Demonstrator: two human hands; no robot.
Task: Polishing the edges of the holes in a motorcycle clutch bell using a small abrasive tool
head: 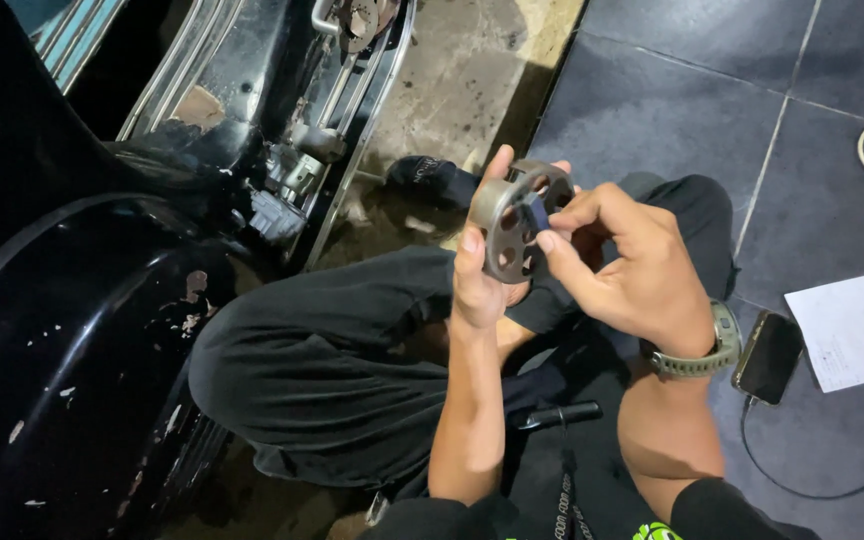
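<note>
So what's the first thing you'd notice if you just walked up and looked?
Right in the middle, a round grey metal disc with holes, held up by the left hand while the right hand pinches something small and dark at its centre. Next, the big black scooter body with chipped paint filling the left side. On the dark floor tiles at right lie a phone and a white sheet of paper.

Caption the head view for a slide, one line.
Crouched beside a black scooter body, both hands, left hand and right hand, hold a round perforated metal disc over dark floor tiles.
</note>
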